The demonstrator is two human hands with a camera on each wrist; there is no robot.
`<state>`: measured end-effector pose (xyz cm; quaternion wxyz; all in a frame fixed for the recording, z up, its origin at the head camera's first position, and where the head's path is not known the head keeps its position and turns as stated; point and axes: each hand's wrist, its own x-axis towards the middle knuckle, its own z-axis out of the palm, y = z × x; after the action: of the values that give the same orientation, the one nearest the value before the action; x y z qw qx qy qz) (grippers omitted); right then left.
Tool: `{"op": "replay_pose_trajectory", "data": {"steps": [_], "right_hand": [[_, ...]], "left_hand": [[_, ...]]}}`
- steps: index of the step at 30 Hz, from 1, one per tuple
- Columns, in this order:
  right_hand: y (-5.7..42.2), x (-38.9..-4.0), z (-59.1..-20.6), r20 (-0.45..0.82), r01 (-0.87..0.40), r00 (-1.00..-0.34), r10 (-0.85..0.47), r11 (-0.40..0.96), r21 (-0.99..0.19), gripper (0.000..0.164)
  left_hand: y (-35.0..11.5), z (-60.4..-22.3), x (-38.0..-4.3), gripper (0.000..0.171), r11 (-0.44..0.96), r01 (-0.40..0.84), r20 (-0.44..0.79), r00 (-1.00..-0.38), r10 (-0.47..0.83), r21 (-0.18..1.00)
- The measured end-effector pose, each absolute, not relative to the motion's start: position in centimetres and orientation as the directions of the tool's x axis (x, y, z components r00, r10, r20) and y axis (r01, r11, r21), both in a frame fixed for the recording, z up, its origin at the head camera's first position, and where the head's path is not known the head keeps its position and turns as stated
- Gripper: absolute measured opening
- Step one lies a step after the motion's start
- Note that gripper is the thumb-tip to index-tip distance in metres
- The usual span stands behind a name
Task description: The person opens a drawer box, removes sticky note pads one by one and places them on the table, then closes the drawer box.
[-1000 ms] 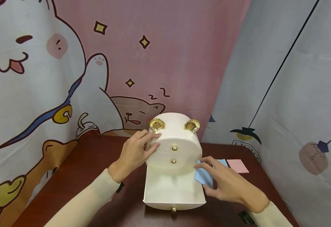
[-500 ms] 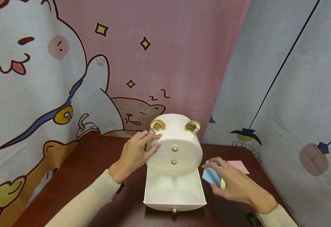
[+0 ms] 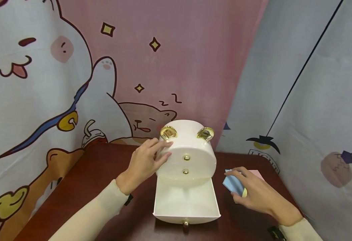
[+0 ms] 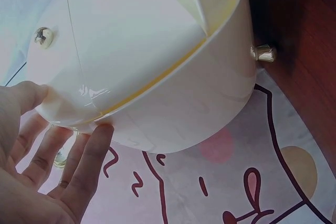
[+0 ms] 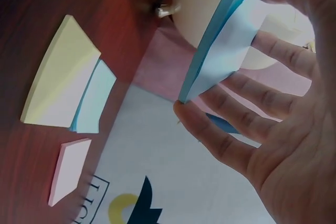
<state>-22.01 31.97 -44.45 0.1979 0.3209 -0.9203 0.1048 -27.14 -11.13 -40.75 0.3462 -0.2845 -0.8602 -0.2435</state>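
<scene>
A white desktop drawer box (image 3: 198, 164) with gold ear-shaped trims and round gold knobs stands mid-table. Its bottom drawer (image 3: 186, 199) is pulled out toward me, and nothing shows inside. My left hand (image 3: 144, 160) holds the box's upper left edge; the left wrist view has the thumb on the front face and the fingers along the curved side. Right of the drawer, my right hand (image 3: 255, 192) pinches a blue sticky note pad (image 5: 226, 45) by its edges, thumb on one end and fingertips on the other. The pad is tilted and held above the table.
On the table at the right lie a yellow sticky note pad (image 5: 60, 77), another blue pad (image 5: 94, 100) partly under it, and a pink pad (image 5: 70, 171). Printed cartoon cloth (image 3: 194, 67) hangs behind and along the right side of the dark red table (image 3: 112, 201).
My right hand has moved right, away from the drawer, carrying the blue sticky note pad toward the other pads. The left hand and the box have stayed in place.
</scene>
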Motion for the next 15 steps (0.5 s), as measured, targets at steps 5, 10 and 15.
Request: {"op": "replay_pose_trajectory", "data": {"steps": [5, 10, 15], "right_hand": [[32.7, -22.2, -44.7, 0.408, -0.598, -0.758, -0.509, 0.793, -0.120, 0.064], [33.8, -22.3, -45.0, 0.370, -0.530, -0.811, -0.452, 0.836, -0.140, 0.063], [34.8, -22.6, -45.5, 0.361, -0.495, -0.832, -0.421, 0.858, -0.139, 0.062]], "left_hand": [[-11.2, -40.6, -27.1, 0.033, 0.713, 0.666, 0.737, -0.592, 0.325, 0.220], [-11.2, -40.6, -27.1, 0.032, 0.709, 0.669, 0.737, -0.593, 0.326, 0.224], [-11.1, -40.6, -27.2, 0.033, 0.709, 0.668, 0.739, -0.592, 0.321, 0.226]]}}
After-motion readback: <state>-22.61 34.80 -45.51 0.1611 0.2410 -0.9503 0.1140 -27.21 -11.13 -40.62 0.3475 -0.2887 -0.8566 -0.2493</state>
